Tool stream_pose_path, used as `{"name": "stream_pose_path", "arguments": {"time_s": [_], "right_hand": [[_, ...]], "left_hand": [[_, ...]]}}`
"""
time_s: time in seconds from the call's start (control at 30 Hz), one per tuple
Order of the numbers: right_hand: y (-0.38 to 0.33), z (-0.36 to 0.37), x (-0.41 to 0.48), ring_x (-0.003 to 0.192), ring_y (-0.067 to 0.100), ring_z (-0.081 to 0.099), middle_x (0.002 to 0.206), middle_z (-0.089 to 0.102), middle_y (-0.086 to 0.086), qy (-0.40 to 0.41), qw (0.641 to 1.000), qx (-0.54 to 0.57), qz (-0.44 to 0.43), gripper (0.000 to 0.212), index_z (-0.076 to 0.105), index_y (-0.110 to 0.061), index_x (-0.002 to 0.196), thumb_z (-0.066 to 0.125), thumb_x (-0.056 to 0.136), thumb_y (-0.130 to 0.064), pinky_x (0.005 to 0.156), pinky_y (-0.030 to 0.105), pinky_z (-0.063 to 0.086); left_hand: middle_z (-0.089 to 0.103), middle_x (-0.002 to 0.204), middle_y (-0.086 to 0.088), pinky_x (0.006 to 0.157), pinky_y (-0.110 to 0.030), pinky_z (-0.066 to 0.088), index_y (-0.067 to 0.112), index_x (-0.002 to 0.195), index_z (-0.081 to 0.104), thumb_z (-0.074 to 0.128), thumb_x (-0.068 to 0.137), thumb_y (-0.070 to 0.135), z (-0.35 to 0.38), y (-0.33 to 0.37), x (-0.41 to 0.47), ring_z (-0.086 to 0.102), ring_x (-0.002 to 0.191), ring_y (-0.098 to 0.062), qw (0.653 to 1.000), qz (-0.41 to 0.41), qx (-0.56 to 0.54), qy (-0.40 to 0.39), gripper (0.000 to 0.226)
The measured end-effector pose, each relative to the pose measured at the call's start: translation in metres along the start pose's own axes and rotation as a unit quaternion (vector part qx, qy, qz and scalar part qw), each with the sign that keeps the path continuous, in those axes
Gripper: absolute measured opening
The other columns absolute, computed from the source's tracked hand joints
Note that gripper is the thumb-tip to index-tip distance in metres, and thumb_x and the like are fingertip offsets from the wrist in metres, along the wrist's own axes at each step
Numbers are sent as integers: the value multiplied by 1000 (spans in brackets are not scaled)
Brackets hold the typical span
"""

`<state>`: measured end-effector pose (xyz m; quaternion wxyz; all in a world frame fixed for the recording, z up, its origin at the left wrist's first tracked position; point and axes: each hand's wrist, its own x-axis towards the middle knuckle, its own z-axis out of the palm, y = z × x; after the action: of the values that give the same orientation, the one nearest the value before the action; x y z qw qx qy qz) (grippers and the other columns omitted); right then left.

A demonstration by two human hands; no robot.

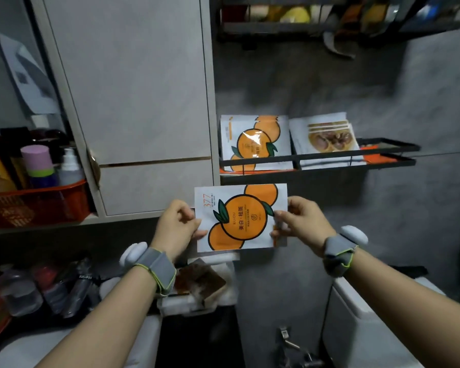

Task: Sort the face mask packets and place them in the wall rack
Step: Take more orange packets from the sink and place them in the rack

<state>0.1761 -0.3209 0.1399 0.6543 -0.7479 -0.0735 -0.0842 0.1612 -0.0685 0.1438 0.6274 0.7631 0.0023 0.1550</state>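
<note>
Head view: one face mask packet (241, 221) with an orange-fruit print is held flat towards the camera, directly between the two hands. The left hand (177, 224) pinches its nine o'clock edge with curled fingers, and the right hand (303, 221) pinches its three o'clock edge the same way. A sliver of another edge shows behind the packet by the right fingers; whether that is a second packet cannot be told.

Up at one o'clock from the held packet, apart from it, hangs the black wall rack (329, 156). It holds two stacks standing side by side: an orange-print stack (252, 140) on the nine o'clock side and a brown-print stack (327, 139) on the three o'clock side. Each shows several overlapping edges, too close to count exactly.

Each wrist wears one grey band, two in all. At nine o'clock a red basket (37, 205) holds several bottles.
</note>
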Motion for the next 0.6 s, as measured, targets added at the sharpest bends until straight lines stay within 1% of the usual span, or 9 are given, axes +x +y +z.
{"name": "stream_pose_path", "arguments": {"time_s": [0.07, 0.13, 0.2, 0.27, 0.37, 0.43, 0.5, 0.57, 0.6], "right_hand": [[-12, -9, 7, 60, 29, 68, 78, 63, 12, 10, 1000, 5, -18, 5, 60, -7, 90, 56, 91, -4, 65, 41, 61], [-24, -17, 14, 61, 26, 66, 78, 63, 11, 26, 999, 17, -37, 7, 61, -7, 88, 57, 90, -2, 63, 38, 61], [-36, -26, 22, 61, 24, 66, 80, 63, 11, 42, 997, 14, -57, 7, 62, -8, 88, 58, 89, -2, 64, 41, 61], [-49, -36, 31, 63, 25, 67, 80, 62, 10, 56, 996, 2, -75, 7, 61, -6, 94, 58, 89, -3, 67, 46, 61], [-69, -49, 45, 70, 34, 68, 81, 62, 9, 79, 992, -8, -96, 16, 54, -7, 105, 58, 89, -4, 69, 53, 59], [-83, -54, 56, 72, 36, 69, 81, 64, 9, 98, 989, -15, -113, 22, 50, -10, 107, 58, 88, -3, 67, 54, 59], [-95, -58, 68, 69, 37, 69, 78, 65, 9, 113, 986, -3, -121, 23, 50, -15, 104, 58, 87, -3, 64, 54, 59], [-107, -62, 80, 67, 39, 70, 77, 65, 10, 124, 985, 8, -120, 22, 48, -22, 97, 57, 86, -4, 64, 53, 59], [-111, -64, 87, 65, 37, 70, 76, 64, 10, 129, 985, 8, -118, 22, 48, -23, 96, 56, 86, -5, 65, 52, 60]], "left_hand": [[62, 91, -9, 68, -25, 59, 18, 74, 57, 52, 88, -8, 10, 15, 2, 71, 73, -21, 999, 30, 13, 5, 30], [64, 99, -8, 72, -21, 58, 18, 82, 65, 48, 89, -9, 20, 28, 6, 71, 82, -22, 999, 50, 14, 12, 32], [62, 104, -4, 85, -27, 56, 18, 93, 67, 47, 88, -8, 30, 42, 10, 69, 94, -24, 997, 67, 24, 17, 33], [59, 111, -2, 95, -34, 52, 17, 105, 66, 47, 89, -7, 40, 57, 17, 65, 106, -26, 996, 83, 23, 8, 34], [58, 125, -5, 100, -39, 50, 14, 119, 62, 47, 90, -5, 52, 80, 32, 60, 115, -26, 994, 104, 35, -2, 38], [55, 133, -7, 105, -42, 46, 14, 126, 58, 48, 89, -1, 59, 95, 43, 56, 120, -24, 991, 120, 63, 0, 41], [51, 139, -7, 109, -42, 41, 13, 133, 53, 48, 89, 1, 67, 110, 54, 51, 126, -24, 987, 133, 91, 8, 46], [44, 145, -7, 113, -39, 36, 13, 139, 45, 48, 89, 4, 75, 123, 63, 45, 132, -23, 982, 144, 126, 10, 50], [40, 147, -7, 114, -37, 33, 12, 141, 42, 47, 90, 6, 79, 130, 68, 41, 135, -23, 977, 148, 152, 9, 52]]}}
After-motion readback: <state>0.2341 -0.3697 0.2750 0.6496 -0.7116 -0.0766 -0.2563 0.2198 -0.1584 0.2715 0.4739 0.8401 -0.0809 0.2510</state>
